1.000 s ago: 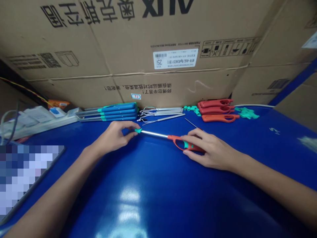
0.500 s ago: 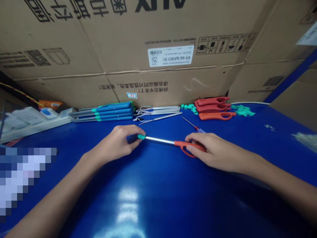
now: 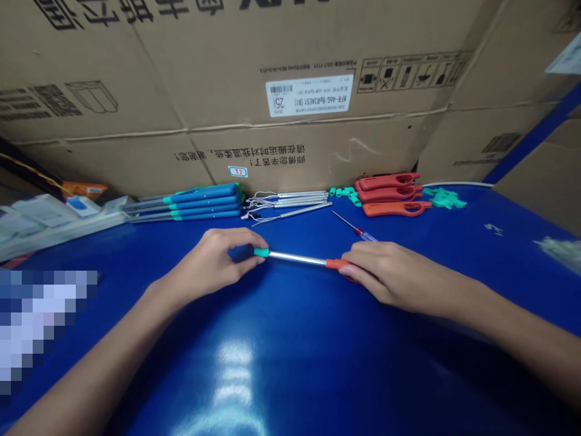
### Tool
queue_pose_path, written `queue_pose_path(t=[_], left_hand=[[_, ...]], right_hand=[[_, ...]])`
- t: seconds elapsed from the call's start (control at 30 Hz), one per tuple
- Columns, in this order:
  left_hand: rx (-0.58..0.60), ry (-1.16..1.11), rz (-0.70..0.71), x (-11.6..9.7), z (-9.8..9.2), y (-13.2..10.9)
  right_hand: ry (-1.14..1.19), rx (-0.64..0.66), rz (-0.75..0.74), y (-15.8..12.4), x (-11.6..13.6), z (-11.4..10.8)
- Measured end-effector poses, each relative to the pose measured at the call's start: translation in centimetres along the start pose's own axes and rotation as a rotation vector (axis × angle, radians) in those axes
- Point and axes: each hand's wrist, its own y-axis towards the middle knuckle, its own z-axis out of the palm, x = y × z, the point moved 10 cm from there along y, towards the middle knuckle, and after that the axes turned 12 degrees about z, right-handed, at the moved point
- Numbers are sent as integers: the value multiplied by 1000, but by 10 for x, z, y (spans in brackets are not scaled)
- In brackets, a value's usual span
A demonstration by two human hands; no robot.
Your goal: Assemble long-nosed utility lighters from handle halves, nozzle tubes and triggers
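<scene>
A long-necked lighter is stretched between my two hands above the blue table, its metal tube [image 3: 297,258] running nearly level. At the tube's left end is a small green cap [image 3: 261,252], pinched between the thumb and fingers of my left hand [image 3: 215,257]. My right hand [image 3: 393,275] is closed around the red handle [image 3: 334,264] at the other end. Most of that handle, with its trigger loop, is hidden under the right fingers. Just behind the right hand lies a screwdriver [image 3: 365,235] with a clear and red handle.
Along the cardboard box [image 3: 218,91] at the back lie blue tools [image 3: 209,206] with metal shafts, metal tubes with wires [image 3: 302,203], green caps [image 3: 347,194], red lighter handles [image 3: 390,209] and green plastic pieces [image 3: 445,198]. A white power strip [image 3: 59,224] is at the left.
My right hand has slid forward over the red handle, covering the loop that showed before. My left hand keeps its pinch on the green cap. The view has shifted slightly.
</scene>
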Motion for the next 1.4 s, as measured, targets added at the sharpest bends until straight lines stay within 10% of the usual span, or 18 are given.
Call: queue_pose_path(t=[0.7, 1.07, 1.4], left_hand=[[-5, -569, -289, 18, 20, -2], [-314, -443, -274, 19, -9, -7], [-59, -516, -352, 19, 12, -4]], right_hand=[[-123, -230, -157, -7, 9, -14], [399, 115, 142, 6, -14, 1], [147, -122, -27, -3, 4, -11]])
